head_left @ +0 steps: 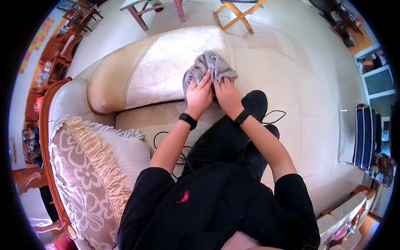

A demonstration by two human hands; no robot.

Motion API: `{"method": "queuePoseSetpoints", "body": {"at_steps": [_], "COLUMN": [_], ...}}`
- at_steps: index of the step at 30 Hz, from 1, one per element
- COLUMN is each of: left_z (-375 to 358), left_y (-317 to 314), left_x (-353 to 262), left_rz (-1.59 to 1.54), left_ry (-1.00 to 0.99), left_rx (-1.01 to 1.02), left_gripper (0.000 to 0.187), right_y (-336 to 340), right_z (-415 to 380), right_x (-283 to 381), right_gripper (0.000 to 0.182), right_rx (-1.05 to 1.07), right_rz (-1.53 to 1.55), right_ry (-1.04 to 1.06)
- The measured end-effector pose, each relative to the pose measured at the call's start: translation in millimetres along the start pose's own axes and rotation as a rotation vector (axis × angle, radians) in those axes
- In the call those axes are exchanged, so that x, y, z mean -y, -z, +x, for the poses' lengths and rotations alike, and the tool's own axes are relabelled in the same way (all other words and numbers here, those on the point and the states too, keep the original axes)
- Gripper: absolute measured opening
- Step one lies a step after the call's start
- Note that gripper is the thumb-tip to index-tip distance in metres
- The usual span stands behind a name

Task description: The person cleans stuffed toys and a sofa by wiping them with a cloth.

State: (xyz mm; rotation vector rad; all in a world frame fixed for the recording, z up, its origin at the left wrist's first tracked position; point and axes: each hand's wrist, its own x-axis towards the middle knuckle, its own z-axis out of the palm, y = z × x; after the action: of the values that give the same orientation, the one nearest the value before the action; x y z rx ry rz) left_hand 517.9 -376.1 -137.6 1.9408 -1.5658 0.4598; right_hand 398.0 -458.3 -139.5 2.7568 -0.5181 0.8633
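Note:
A bunched grey cloth (210,66) lies at the end of the padded sofa arm (175,62), gathered into folds. My left hand (199,95) grips its near left side, with the fingers closed on the fabric and partly stretched over it. Close beside it, my right hand (227,95) is closed on the near right side, its fingertips sunk into the folds. Each wrist wears a black band. Folds hide part of my fingertips.
A fringed floral cushion (85,179) leans on the sofa at left. Black cable (183,157) loops beside my legs. A wooden-legged stool (237,16) and a table (154,6) stand on the tiles ahead, a folding chair (362,137) at right. Another person's arm (48,227) shows at lower left.

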Motion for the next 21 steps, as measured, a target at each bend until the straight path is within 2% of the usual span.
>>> {"method": "queuePoseSetpoints", "body": {"at_steps": [3,6,8,9,11,14,15,16,18,19,21], "left_z": [-11.0,-21.2,-31.5,-35.2,-41.4,-56.0,-61.1,-65.5,-72.9,-74.9,-78.9], "left_y": [0.4,7.0,5.1,6.4,7.6,10.0,10.8,11.3,14.6,16.1,18.0], "left_x": [-7.0,-10.7,-9.1,-8.3,-7.7,-7.3,-6.9,-6.3,1.0,7.4,27.1], "left_rz": [-0.013,-0.006,0.011,0.031,0.050,-0.018,-0.044,-0.070,-0.021,-0.009,0.052], "left_ry": [-0.037,-0.075,-0.100,-0.115,-0.131,-0.109,-0.032,0.046,0.076,0.132,0.197], "left_rx": [0.023,0.102,0.131,0.173,0.213,0.220,0.242,0.261,0.244,0.180,0.081], "left_gripper": [0.038,0.035,0.040,0.044,0.047,0.057,0.061,0.066,0.073,0.074,0.076], "right_y": [3.7,12.0,17.8,22.8,34.3,38.1,37.6,37.0,36.0,30.2,17.5], "right_z": [-13.9,-23.2,-26.6,-25.1,-21.6,-15.3,-12.6,-10.6,-4.6,-0.5,12.7], "right_x": [8.2,14.0,13.4,8.8,-6.1,-16.4,-18.4,-17.0,-7.4,-3.3,7.1], "right_gripper": [0.028,0.025,0.032,0.032,0.038,0.043,0.057,0.057,0.073,0.087,0.089], "right_rx": [0.034,0.078,0.211,0.214,0.184,0.066,0.162,0.161,0.235,0.239,0.248], "right_rz": [-0.089,-0.138,-0.004,-0.009,0.269,0.300,0.285,0.280,0.228,0.232,0.249], "right_ry": [-0.011,-0.022,-0.076,-0.078,-0.132,-0.021,0.016,0.015,0.059,0.070,0.125]}}
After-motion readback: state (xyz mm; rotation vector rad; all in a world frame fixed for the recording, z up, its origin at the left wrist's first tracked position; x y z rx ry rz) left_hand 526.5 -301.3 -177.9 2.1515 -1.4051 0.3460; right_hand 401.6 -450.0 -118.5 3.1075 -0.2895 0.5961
